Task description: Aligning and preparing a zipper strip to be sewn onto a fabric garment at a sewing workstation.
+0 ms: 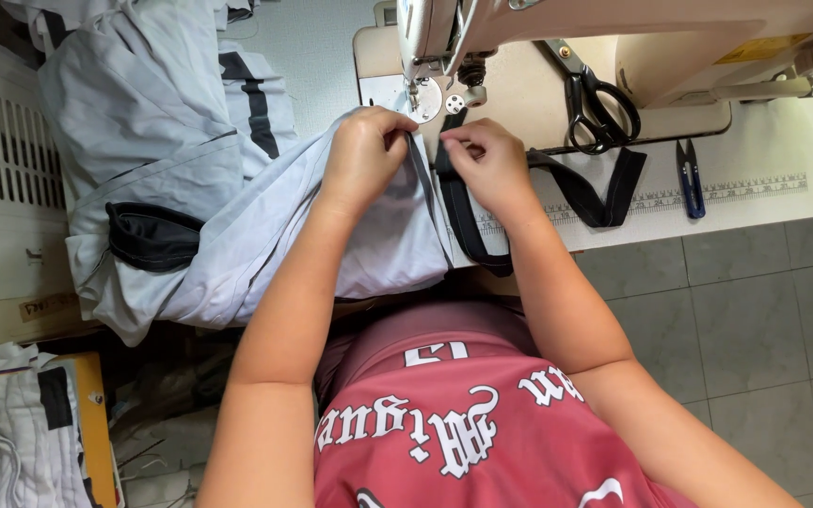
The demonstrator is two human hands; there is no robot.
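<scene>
A pale grey garment (pixel 237 226) with black trim lies bunched over the left of the sewing table (pixel 755 202) and hangs off its front edge. My left hand (pixel 364 150) grips the garment's edge just in front of the sewing machine's presser foot (pixel 416 94). My right hand (pixel 491 165) pinches a black fabric strip (pixel 595 193) beside that edge. The strip loops across the table to the right and also hangs down toward my lap. Both hands sit close together, right below the needle area.
The cream sewing machine (pixel 613 38) fills the top. Black scissors (pixel 599 103) lie on its bed, and small blue thread snips (pixel 691 179) rest by a printed ruler strip. More grey garments pile at the upper left, beside a white slotted crate (pixel 2 160). Tiled floor is on the right.
</scene>
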